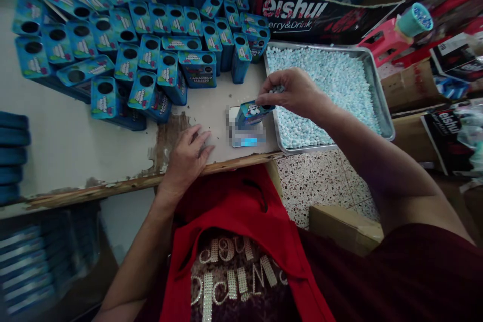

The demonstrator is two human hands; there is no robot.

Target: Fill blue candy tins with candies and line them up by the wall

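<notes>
A blue candy tin (251, 113) sits on a small flat device (247, 136) with a lit blue patch; the device is pixelated. White candies show at the tin's round hole. My right hand (290, 93) is over the tin's right end, thumb and fingers pinched together at its top. What lies between those fingertips is hidden. Under and beyond that hand spreads a metal tray (335, 147) filled with pale blue and white candies (332, 80). My left hand (188, 151) rests on the table near its front edge, fingers apart and holding nothing, left of the device.
Many blue tins (147, 60) with round holes crowd the table's left and back. A black printed carton (298, 15) stands behind the tray. To the right are a pink holder (392, 40) with a candy-filled cup (415, 20). The table's worn wooden edge (124, 178) runs before me.
</notes>
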